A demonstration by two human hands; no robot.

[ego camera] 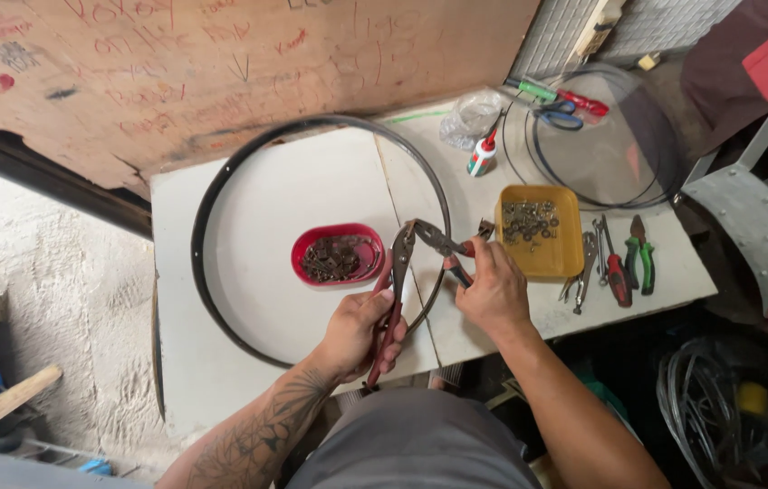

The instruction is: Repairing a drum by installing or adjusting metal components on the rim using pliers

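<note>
1. The left hand (359, 330) is gripping red-handled pliers (395, 288); the right hand (491, 288) is closing around a second pair (446, 244).
2. Both tool noses are meeting over the black hoop (221, 181), between the hands.
3. Squeezing steadily and keeping the hoop flat looks wise.
4. Whatever is being pinched is too small to make out; the red bowl (339, 234) is sitting beyond the left hand, the yellow tray (572, 263) beside the right.

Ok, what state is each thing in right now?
Left hand: grips red-handled pliers, jaws at the black ring.
Right hand: holds second pliers, meeting the first.
Black ring: flat on the table.
Red dish: holds small metal parts.
Yellow tray: holds metal parts.
Glue bottle: upright, capped.
</note>
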